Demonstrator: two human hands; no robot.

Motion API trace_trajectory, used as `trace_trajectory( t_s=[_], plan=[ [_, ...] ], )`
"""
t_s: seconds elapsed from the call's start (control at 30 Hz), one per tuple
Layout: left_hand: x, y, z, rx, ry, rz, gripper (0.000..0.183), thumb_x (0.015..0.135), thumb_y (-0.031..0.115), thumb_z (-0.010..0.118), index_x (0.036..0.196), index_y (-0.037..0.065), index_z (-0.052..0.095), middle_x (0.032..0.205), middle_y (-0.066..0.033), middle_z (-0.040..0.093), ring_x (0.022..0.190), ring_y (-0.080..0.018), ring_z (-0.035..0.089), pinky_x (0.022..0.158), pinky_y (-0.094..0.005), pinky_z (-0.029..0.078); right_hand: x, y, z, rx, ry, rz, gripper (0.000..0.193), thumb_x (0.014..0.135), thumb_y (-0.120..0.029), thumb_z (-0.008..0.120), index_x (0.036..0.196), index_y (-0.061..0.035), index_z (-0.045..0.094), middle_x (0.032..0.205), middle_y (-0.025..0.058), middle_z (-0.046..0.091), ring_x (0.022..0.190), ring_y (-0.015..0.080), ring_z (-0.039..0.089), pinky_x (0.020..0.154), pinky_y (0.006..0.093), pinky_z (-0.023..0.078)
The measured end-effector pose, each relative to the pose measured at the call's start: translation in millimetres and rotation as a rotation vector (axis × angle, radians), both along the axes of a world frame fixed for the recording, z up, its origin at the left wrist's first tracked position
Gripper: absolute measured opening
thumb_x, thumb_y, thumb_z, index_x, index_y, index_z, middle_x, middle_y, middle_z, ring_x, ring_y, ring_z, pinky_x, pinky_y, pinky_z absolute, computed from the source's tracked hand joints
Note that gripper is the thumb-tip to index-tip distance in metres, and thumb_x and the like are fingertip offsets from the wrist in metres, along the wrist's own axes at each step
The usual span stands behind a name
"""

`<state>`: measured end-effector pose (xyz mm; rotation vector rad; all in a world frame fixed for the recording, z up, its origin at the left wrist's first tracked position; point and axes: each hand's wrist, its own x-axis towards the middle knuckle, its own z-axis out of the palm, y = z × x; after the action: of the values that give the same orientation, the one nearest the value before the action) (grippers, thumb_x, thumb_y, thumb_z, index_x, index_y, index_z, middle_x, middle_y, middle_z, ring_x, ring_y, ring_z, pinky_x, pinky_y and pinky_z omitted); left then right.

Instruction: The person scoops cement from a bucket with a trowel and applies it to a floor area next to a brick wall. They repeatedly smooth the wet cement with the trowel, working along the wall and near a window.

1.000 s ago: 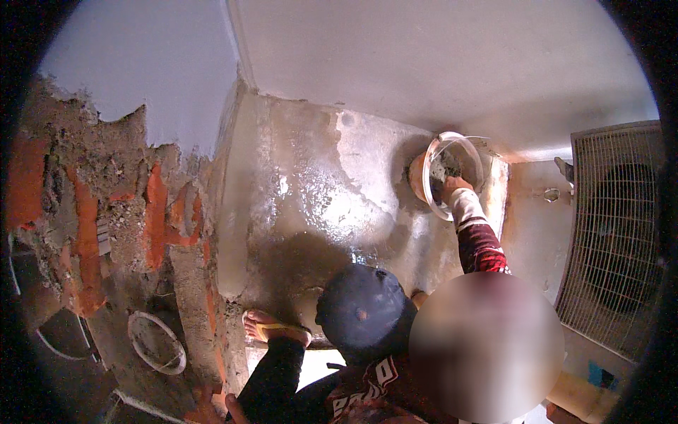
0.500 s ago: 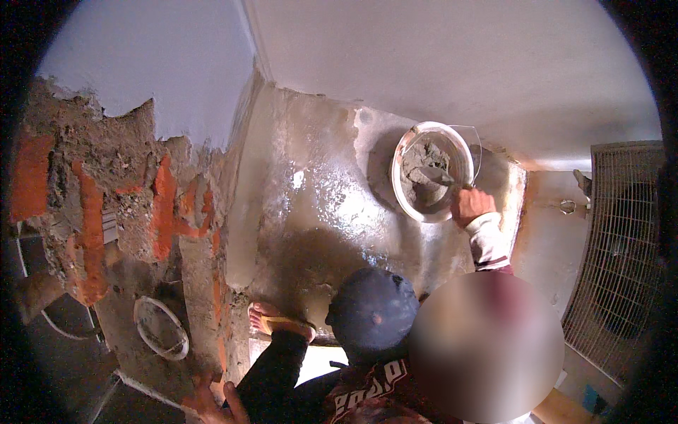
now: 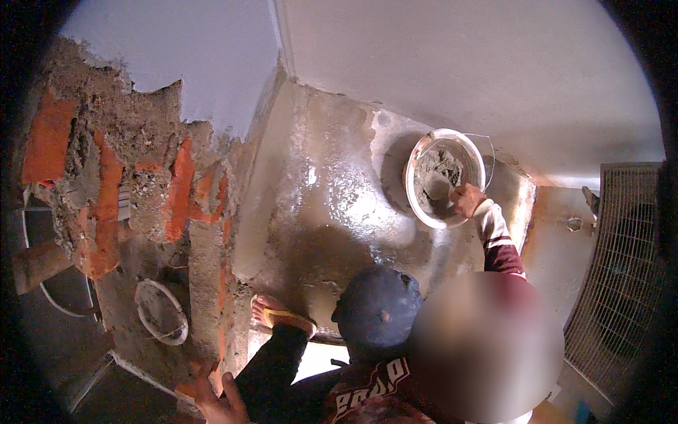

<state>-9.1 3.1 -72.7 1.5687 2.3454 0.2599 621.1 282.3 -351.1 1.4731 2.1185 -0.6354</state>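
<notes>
Head view shows the right hand (image 3: 467, 200) reaching far out on a straight arm in a striped sleeve. Its grip is curled over the near rim of the white bucket (image 3: 445, 177), knuckles up. Whether the fingers are clamped on the rim or dipping into the grey mortar (image 3: 436, 180) just beyond them cannot be told. The bucket sits on the wet concrete floor (image 3: 332, 205), close under the pale wall behind the grip. With the arm this stretched, a pull on one side of the rim could tip the bucket and slop mortar over the floor. That floor looks slick already, so the bucket might skid rather than lift. Nearer than the grip, a capped head (image 3: 376, 307) and a blurred face crowd the arm and hide its upper part. To the grip's left a sandalled foot (image 3: 281, 315) stands on the wet patch, where a slip seems possible. Further left, a dark-sleeved hand (image 3: 212, 399), apparently the capped person's, rests open against the broken brick wall (image 3: 106, 184). No own left hand shows.
</notes>
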Motion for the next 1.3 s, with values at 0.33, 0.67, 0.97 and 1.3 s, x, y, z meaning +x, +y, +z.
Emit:
trace_trajectory(
  t_s=[0.33,0.67,0.97,1.3],
  plan=[
    [6.0,8.8,1.0,0.023,0.049,-0.021,0.028,0.092,0.02,0.065,0.11,0.0,0.065,0.09,-0.0151,0.071,0.079,-0.0318,0.066,0.078,-0.0429,0.052,-58.4,-51.3,54.5,-0.065,0.576,-1.026,0.041,0.093,-0.038,0.058,0.092,0.0011,0.07,0.06,0.0036,0.059,0.048,0.0124,0.052,0.046,0.0307,0.041],
    [13.5,18.3,7.1,-0.066,-0.008,0.124,0.025,0.088,0.019,0.067,0.107,0.003,0.064,0.097,-0.0147,0.067,0.094,-0.0337,0.06,0.101,-0.0438,0.035,-48.3,-68.4,52.7,0.018,0.574,-1.009,0.034,0.097,-0.032,0.06,0.097,0.0017,0.068,0.061,0.0021,0.056,0.044,0.0112,0.049,0.042,0.0302,0.038],
    [12.9,21.2,10.8,-0.106,0.019,0.06,0.034,0.085,0.011,0.067,0.114,-0.006,0.062,0.106,-0.0235,0.066,0.1,-0.0397,0.063,0.09,-0.0461,0.048,-31.1,-86.5,50.3,0.179,0.393,-0.917,0.033,0.096,-0.033,0.062,0.095,-0.0006,0.069,0.057,0.0019,0.053,0.048,0.0118,0.052,0.045,0.0309,0.042],
    [13.0,23.9,13.3,-0.076,-0.012,0.123,0.031,0.084,0.009,0.067,0.112,-0.005,0.062,0.104,-0.023,0.067,0.098,-0.0392,0.065,0.089,-0.0453,0.049,-95.7,-76.9,124.6,0.144,0.599,-0.929,0.031,0.099,-0.03,0.059,0.095,0.0006,0.063,0.061,-0.0003,0.052,0.051,0.0096,0.05,0.048,0.0281,0.04]
  ],
)
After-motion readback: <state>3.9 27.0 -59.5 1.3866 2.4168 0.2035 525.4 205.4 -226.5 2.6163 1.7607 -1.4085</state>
